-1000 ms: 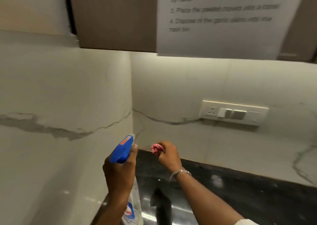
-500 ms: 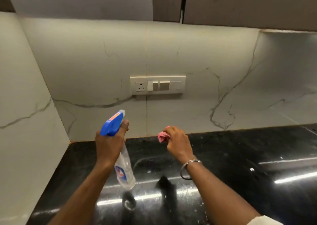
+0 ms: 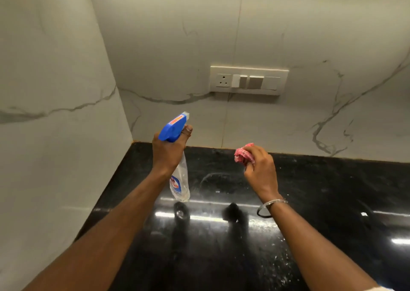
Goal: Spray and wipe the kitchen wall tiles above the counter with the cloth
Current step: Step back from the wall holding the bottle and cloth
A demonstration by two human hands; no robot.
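Observation:
My left hand [image 3: 168, 151] grips a clear spray bottle [image 3: 180, 179] with a blue trigger head [image 3: 174, 126]; its nozzle points at the back wall tiles [image 3: 168, 46], a short way off them. A bunched pink cloth [image 3: 243, 155] sits in my right hand [image 3: 261, 173], held above the counter and apart from the wall. The tiles are pale marble with grey veins and meet a second tiled wall [image 3: 51, 79] at the left corner.
A white socket-and-switch plate [image 3: 249, 81] is set into the back wall right of the nozzle. The glossy black counter [image 3: 332, 202] runs below both hands and shows specks and reflections. A metal bangle [image 3: 271, 207] circles my right wrist.
The view has swung from the left corner to face the back wall and dropped lower. Both hands keep their hold on bottle and cloth; the cabinet and paper notice have left the frame.

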